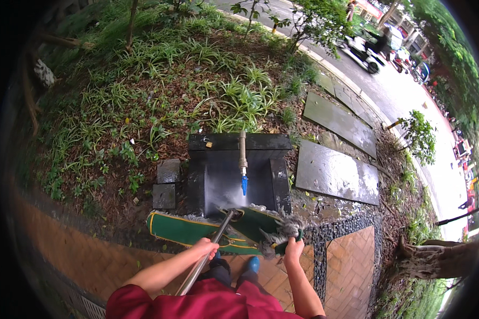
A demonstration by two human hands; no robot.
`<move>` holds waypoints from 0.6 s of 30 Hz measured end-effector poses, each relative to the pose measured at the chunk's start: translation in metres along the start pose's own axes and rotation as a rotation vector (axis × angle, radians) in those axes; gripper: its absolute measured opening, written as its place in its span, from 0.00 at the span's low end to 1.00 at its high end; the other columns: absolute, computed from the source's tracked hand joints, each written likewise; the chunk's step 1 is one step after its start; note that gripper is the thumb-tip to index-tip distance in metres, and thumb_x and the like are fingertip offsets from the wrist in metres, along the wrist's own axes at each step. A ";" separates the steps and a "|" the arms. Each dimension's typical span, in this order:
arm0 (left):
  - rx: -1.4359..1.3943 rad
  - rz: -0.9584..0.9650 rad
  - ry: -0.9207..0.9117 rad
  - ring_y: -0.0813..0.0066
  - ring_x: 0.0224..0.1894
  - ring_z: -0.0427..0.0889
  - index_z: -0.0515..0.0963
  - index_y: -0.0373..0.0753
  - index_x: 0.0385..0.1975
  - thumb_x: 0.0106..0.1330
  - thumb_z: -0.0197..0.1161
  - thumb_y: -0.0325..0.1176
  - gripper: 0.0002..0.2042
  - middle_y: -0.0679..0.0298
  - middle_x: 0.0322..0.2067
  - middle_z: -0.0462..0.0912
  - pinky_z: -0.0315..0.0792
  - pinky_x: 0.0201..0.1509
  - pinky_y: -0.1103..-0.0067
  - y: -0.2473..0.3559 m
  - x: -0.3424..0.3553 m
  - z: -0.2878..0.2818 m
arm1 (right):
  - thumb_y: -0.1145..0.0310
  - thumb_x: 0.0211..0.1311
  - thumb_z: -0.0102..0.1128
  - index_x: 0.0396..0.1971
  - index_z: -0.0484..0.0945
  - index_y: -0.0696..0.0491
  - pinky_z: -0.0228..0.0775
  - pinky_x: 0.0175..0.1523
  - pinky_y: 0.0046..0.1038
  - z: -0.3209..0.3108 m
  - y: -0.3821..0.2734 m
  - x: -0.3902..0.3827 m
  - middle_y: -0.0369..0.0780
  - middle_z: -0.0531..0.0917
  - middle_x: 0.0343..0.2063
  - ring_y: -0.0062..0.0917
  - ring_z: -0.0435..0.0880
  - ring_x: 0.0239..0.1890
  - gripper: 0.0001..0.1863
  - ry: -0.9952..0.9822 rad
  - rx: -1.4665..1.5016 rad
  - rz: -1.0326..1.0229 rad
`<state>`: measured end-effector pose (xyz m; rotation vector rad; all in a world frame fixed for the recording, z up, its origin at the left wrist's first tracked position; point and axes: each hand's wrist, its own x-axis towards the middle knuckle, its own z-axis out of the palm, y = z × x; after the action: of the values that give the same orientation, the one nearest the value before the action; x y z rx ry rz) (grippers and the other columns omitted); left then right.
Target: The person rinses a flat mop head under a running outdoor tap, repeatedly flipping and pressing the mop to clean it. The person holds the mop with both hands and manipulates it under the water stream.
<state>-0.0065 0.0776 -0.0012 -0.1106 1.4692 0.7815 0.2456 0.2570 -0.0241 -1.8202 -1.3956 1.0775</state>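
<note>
A wide flat mop has a green backing (181,228) with yellow edging and wet grey fringe (288,226). It lies across the near side of a dark stone outdoor basin (239,142). My left hand (206,247) is wrapped round the mop's metal pole (198,267), just below the mop head. At the mop head's right end, my right hand (293,251) grips the green cloth end and fringe. Water sprays from a tap (243,151) with a blue nozzle (245,184) onto the mop's far edge. Spray blurs the basin's inside.
Wet stone slabs (335,173) lie right of the basin, and small dark blocks (164,196) sit at its left. Beyond grows a planted bed (223,98). Brick paving (112,255) lies underfoot. A tree trunk (436,259) stands at right; a scooter (363,56) is on the road.
</note>
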 end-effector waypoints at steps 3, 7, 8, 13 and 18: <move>0.091 -0.018 -0.039 0.78 0.10 0.67 0.65 0.33 0.15 0.50 0.54 0.28 0.07 0.63 0.12 0.67 0.62 0.09 0.83 -0.003 -0.020 0.023 | 0.73 0.43 0.46 0.22 0.70 0.61 0.60 0.22 0.25 -0.049 0.022 -0.002 0.38 0.72 0.18 0.21 0.68 0.17 0.08 0.016 0.089 0.133; 0.110 -0.008 -0.132 0.79 0.12 0.67 0.66 0.33 0.19 0.51 0.54 0.30 0.08 0.63 0.13 0.68 0.62 0.10 0.83 -0.010 -0.055 0.041 | 0.73 0.43 0.46 0.22 0.69 0.60 0.59 0.19 0.24 -0.120 0.001 0.002 0.36 0.70 0.17 0.19 0.66 0.15 0.07 0.103 0.222 0.238; 0.093 -0.005 -0.153 0.79 0.12 0.67 0.65 0.33 0.20 0.51 0.54 0.30 0.07 0.64 0.14 0.68 0.62 0.11 0.83 -0.009 -0.064 0.044 | 0.73 0.43 0.46 0.23 0.69 0.60 0.60 0.19 0.23 -0.132 -0.008 0.003 0.35 0.70 0.17 0.19 0.66 0.15 0.07 0.142 0.248 0.247; 0.090 -0.011 -0.211 0.80 0.11 0.65 0.64 0.34 0.19 0.50 0.54 0.29 0.07 0.64 0.14 0.67 0.61 0.10 0.84 -0.004 -0.072 0.051 | 0.71 0.41 0.50 0.18 0.69 0.59 0.60 0.21 0.23 -0.151 -0.013 0.015 0.34 0.69 0.15 0.20 0.67 0.15 0.07 0.106 0.347 0.201; 0.103 -0.023 -0.068 0.78 0.10 0.66 0.66 0.33 0.14 0.49 0.55 0.28 0.08 0.63 0.11 0.67 0.62 0.10 0.84 -0.015 0.006 0.035 | 0.71 0.43 0.43 0.19 0.69 0.63 0.58 0.22 0.27 -0.070 0.034 0.015 0.39 0.72 0.13 0.22 0.66 0.15 0.10 0.147 -0.132 0.145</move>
<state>0.0306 0.0868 -0.0079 -0.0221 1.4390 0.6834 0.3248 0.2637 -0.0213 -2.0782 -1.2907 0.9190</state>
